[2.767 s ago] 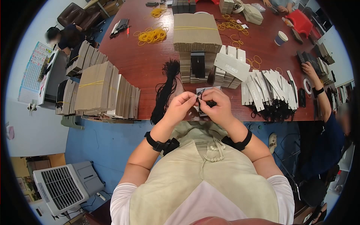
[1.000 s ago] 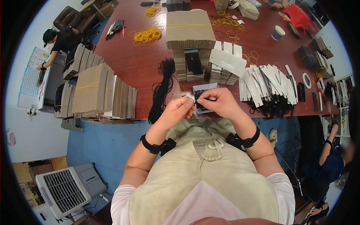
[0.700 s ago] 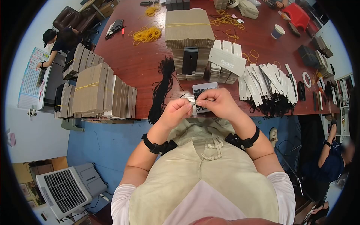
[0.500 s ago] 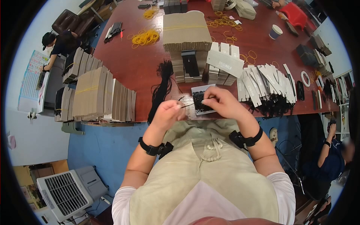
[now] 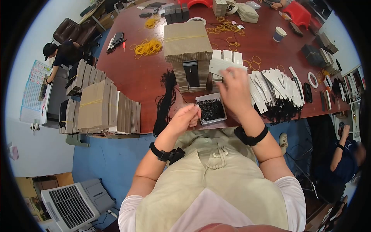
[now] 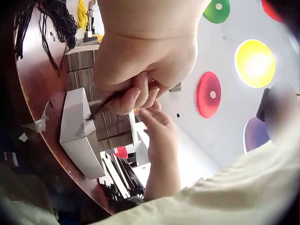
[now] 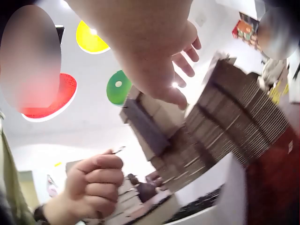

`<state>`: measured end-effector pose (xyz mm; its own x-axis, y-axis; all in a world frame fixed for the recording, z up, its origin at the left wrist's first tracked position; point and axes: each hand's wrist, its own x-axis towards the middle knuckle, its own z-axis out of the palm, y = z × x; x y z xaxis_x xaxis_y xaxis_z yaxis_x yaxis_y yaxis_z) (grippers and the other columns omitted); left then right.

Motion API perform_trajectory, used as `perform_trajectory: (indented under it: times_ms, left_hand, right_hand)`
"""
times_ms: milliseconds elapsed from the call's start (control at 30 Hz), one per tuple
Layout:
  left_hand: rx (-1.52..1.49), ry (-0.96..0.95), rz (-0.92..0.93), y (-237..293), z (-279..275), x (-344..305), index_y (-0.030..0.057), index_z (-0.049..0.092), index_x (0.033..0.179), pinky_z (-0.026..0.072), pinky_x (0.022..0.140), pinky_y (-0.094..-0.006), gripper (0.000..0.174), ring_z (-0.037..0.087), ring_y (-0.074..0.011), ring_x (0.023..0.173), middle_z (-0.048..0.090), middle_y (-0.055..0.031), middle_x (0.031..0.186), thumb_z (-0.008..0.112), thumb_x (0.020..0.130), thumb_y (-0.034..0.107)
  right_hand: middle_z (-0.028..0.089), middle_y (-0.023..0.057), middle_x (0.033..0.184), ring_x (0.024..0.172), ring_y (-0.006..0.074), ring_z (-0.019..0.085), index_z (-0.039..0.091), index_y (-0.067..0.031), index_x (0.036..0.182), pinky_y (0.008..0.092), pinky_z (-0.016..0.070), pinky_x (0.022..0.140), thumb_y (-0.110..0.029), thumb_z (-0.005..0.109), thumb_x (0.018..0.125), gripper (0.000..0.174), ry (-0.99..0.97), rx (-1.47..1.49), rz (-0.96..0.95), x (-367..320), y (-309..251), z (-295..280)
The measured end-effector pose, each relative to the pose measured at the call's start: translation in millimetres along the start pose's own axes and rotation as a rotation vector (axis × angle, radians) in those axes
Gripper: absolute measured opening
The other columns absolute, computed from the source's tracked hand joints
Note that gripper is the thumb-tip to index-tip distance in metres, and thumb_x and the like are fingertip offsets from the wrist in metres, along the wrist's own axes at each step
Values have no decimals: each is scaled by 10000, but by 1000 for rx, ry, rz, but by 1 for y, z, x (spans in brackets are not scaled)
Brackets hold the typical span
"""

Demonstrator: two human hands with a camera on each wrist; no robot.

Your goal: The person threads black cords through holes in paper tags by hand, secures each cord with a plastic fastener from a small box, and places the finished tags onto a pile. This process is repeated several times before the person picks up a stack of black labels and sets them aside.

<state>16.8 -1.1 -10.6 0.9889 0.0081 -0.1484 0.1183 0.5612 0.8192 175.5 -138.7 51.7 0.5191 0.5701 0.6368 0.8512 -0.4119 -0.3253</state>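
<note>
My left hand (image 5: pixel 186 117) has its fingers curled and pinches a black cord (image 6: pixel 101 108), a short end of which sticks out. Right beside it stands a white open box (image 5: pixel 212 121) filled with small black pieces (image 5: pixel 211 109). My right hand (image 5: pixel 236 88) is raised beyond the box, its fingers spread and nothing between them. It overlaps a stack of white printed tags (image 5: pixel 225 56) in the head view. In the right wrist view, that hand's fingers (image 7: pixel 183 64) are apart in front of cardboard stacks (image 7: pixel 225 112).
Left of the box lies a bundle of black cords (image 5: pixel 166 102). Fanned white tags with black cords (image 5: pixel 272 89) lie at right. Banded cardboard stacks (image 5: pixel 96 104) stand at left and a tall one (image 5: pixel 187 40) ahead. Rubber bands (image 5: pixel 148 48) and a paper cup (image 5: pixel 279 34) are farther back.
The hands were together, then drew apart with a black cord between them. My right hand has let go and moved up and away over the white tags; my left keeps the cord.
</note>
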Motion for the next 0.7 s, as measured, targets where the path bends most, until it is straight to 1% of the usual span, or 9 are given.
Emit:
perform_trajectory:
  times_ms: [100, 200, 300, 400, 500, 567, 600, 667, 700]
  left_hand:
    - [68, 80, 23, 1, -2, -4, 50, 506, 817, 252, 473, -196, 279, 296, -45, 499, 385, 39, 609, 403, 973, 257]
    - [114, 130, 33, -2, -4, -6, 48, 515, 814, 242, 468, -187, 284, 298, -38, 504, 404, 41, 626, 410, 971, 262]
    - [145, 176, -8, 4, -4, -11, 49, 518, 814, 230, 460, -191, 280, 295, -40, 505, 414, 35, 639, 415, 969, 258]
    - [184, 248, -33, 9, -7, -16, 58, 507, 812, 212, 453, -202, 264, 278, -51, 499, 385, 28, 633, 415, 966, 252]
    - [87, 307, -43, 5, -16, -19, 77, 476, 796, 198, 448, -201, 250, 260, -46, 498, 345, 44, 624, 408, 966, 248]
    - [-2, 351, -91, 7, -20, -19, 89, 452, 786, 193, 449, -202, 245, 250, -43, 499, 325, 53, 623, 398, 968, 245]
    - [41, 359, -84, 9, -17, -18, 89, 446, 785, 195, 448, -204, 246, 250, -43, 500, 326, 54, 625, 393, 969, 243]
    - [130, 370, -72, 17, -5, -16, 88, 433, 783, 199, 447, -207, 247, 248, -43, 502, 328, 57, 630, 381, 971, 239]
    - [194, 342, -6, 20, -1, -14, 79, 450, 789, 225, 465, -204, 234, 274, -46, 522, 345, 51, 633, 388, 966, 220]
  right_hand:
    - [549, 95, 1106, 1053, 293, 460, 622, -70, 1011, 427, 351, 891, -114, 711, 657, 367, 59, -190, -45, -2, 26, 3]
    - [542, 91, 1157, 1075, 297, 458, 619, -70, 1045, 442, 341, 900, -106, 713, 656, 401, 14, -148, -61, -6, 38, 3]
    - [554, 78, 1140, 1082, 288, 461, 623, -71, 1033, 427, 347, 901, -108, 719, 648, 398, 45, -125, -82, -6, 42, 1]
    - [586, 92, 1074, 1046, 289, 496, 620, -58, 1029, 415, 373, 888, -103, 723, 658, 387, 115, -93, -74, -4, 46, -2]
    - [611, 111, 983, 944, 292, 556, 609, -39, 1017, 380, 440, 804, -85, 728, 674, 366, 362, 80, 12, -7, 45, 1]
    - [613, 123, 929, 853, 298, 581, 595, -26, 1010, 362, 469, 722, -77, 730, 683, 357, 323, 308, -11, -10, 20, 4]
    - [614, 129, 903, 808, 301, 594, 588, -20, 1006, 354, 483, 681, -73, 731, 687, 354, 302, 421, -19, -10, 6, 7]
    - [608, 132, 865, 734, 294, 602, 572, -16, 990, 335, 488, 602, -81, 740, 684, 355, 265, 411, -170, -4, -12, 15]
    - [604, 136, 841, 711, 301, 601, 556, -16, 998, 344, 488, 596, -100, 742, 688, 371, 243, 404, -158, -4, -15, 21]
